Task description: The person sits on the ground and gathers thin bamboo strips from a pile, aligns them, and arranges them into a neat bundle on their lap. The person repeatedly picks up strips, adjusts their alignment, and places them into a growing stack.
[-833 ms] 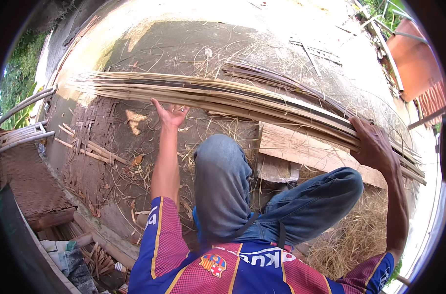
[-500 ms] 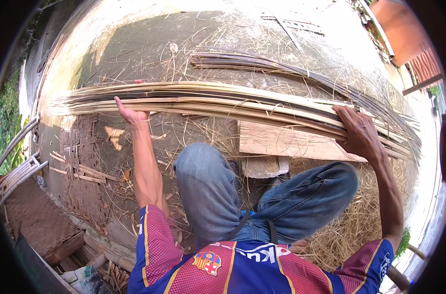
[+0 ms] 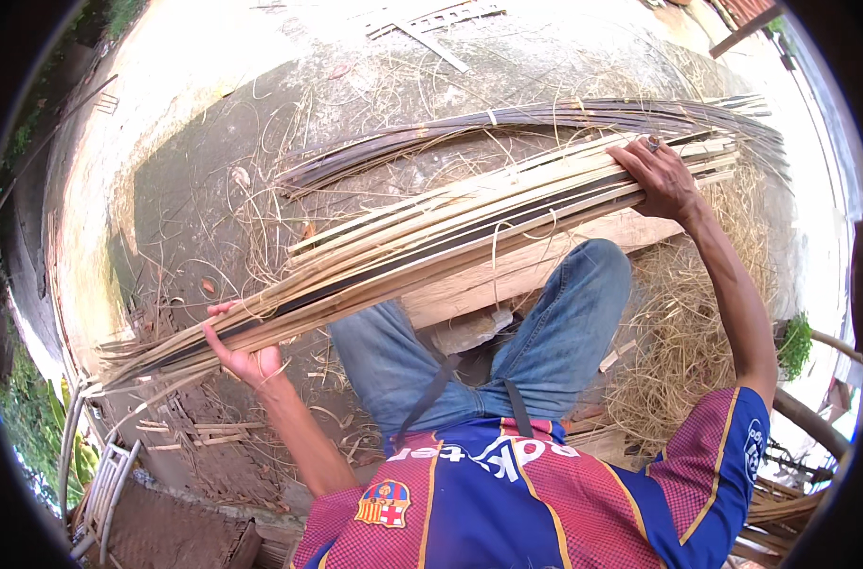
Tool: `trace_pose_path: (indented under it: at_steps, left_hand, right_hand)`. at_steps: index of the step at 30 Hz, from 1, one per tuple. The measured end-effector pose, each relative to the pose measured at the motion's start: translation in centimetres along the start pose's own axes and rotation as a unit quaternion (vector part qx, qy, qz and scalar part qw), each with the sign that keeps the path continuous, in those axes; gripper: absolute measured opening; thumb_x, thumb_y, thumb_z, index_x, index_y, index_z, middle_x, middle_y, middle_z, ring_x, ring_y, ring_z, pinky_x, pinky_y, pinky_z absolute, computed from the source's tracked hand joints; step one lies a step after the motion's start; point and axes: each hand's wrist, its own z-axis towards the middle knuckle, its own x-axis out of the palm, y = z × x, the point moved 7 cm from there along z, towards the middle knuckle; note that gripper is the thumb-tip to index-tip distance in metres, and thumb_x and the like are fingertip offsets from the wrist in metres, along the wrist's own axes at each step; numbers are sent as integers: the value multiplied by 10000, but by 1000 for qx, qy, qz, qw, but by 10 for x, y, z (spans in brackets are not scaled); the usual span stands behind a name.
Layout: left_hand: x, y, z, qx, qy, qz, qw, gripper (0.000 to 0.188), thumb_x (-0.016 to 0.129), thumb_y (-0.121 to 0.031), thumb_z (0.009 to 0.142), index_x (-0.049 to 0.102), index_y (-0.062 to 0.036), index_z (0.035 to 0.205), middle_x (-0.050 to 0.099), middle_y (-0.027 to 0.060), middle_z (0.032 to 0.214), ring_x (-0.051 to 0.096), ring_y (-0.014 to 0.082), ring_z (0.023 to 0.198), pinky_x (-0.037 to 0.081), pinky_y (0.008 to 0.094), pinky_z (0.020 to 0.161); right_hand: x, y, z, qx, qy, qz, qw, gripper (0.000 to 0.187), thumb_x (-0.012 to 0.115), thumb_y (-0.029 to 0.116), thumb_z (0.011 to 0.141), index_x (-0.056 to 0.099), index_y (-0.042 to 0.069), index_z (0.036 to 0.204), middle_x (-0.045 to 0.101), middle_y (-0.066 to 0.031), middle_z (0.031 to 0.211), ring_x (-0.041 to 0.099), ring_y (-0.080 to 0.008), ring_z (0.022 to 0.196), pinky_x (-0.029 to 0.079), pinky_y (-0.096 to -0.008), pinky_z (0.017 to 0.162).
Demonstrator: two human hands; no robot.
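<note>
A long bundle of thin split bamboo strips (image 3: pixel 450 232), pale with darker ones among them, lies slantwise across my lap in the air. Its left end is low and near, its right end higher and farther off. Toward the left end my left hand (image 3: pixel 251 358) cups the bundle from below, thumb and fingers around it. My right hand (image 3: pixel 661 178) grips it from above near the right end, fingers bent over the strips. Beneath the bundle, a plank (image 3: pixel 488 282) rests close to my knees, partly covered by it.
Beyond my bundle, a tied bundle of darker strips (image 3: pixel 403 142) lies on the ground. Curly shavings (image 3: pixel 673 327) heap up at the right. At the lower left are a worn woven mat (image 3: pixel 190 446) and a bamboo frame (image 3: pixel 114 484). Slats (image 3: pixel 431 21) lie at the far side.
The bundle has tilted: its left end came down and nearer with my left hand, while my right hand moved up and away. The whole view has also turned.
</note>
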Motion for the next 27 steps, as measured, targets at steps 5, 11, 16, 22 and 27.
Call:
trace_pose_path:
  at_steps: [5,11,16,22,27]
  left_hand:
    - [-111,44,-19,-37,-115,-9,993,184,675,-257,950,605,-96,1005,621,45,960,584,211,941,499,399,949]
    - [-182,74,-26,-29,-126,88,988,250,603,-318,997,598,-90,1098,653,56,1068,614,219,1072,487,448,1026]
    - [-189,73,-8,-58,-115,92,987,303,554,-369,1015,620,-87,1102,669,57,1080,640,225,1061,498,477,1016]
    - [-204,61,-9,-43,-98,80,991,314,533,-345,1037,609,-56,1133,666,50,1086,638,195,1050,499,434,1021]
    - [-197,63,-14,-22,-89,122,988,327,550,-346,1026,611,-54,1159,675,57,1118,641,191,1080,485,440,1037]
  right_hand:
    - [-6,28,-45,74,99,25,992,550,701,196,864,502,203,1377,640,-15,1121,629,-183,979,444,-378,950]
    - [42,44,-82,125,103,-1,987,536,659,219,904,488,232,1411,621,-25,1199,604,-175,1167,352,-424,1153]
    - [58,45,-95,211,121,-11,970,766,695,184,868,333,326,1528,444,-70,1509,384,-251,1437,196,-450,1263]
    - [-17,57,-109,380,63,17,923,1207,881,201,682,112,408,1589,-27,-62,1685,-16,-299,1550,107,-487,1278]
    - [-36,41,-196,546,-166,6,821,1299,909,245,643,44,326,1609,-135,-167,1661,-90,-400,1529,86,-540,1254]
